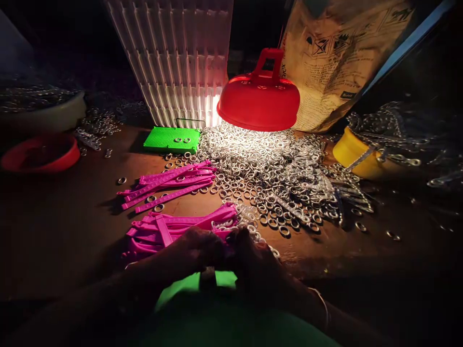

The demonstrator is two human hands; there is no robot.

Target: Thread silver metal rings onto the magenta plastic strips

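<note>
My left hand [198, 246] and right hand [255, 262] curl at the table's [307, 253] near edge — can't tell what's held; pink strips [164, 229] seem light, bendy — pinch mid-length

Brown tabletop [90, 212], lit mid-back, dark toward edges. Silvery rings [253, 173] heaped across the middle, strays around. Two bunches of pink strips [170, 185] left of the heap's front, one nearer the front edge, both touching rings. Green perforated block [155, 140] at heap's back left. Red bowl-like piece [54, 165], small metal pile [99, 126] left; yellow container [350, 154] right.
</note>
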